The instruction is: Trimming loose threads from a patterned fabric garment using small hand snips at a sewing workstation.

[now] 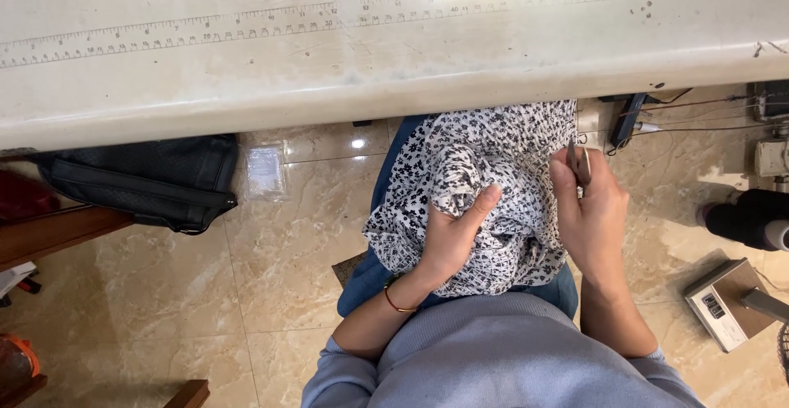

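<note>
A white cloth with a small black flower print [477, 157] lies bunched in my lap, below the edge of the work table. My left hand [450, 235] grips a fold of this cloth, thumb up on top of it. My right hand [588, 211] is closed around a small thin metal tool [577, 161], whose tip sticks up at the cloth's right edge. A thin red bangle [394, 303] sits on my left wrist. My blue trousers [370, 281] show under the cloth.
A long pale work table [329, 46] with printed ruler marks fills the top. On the tiled floor [271, 293] lie a black bag [156, 182] at left, a clear packet [265, 172], cables and a small grey box [723, 301] at right.
</note>
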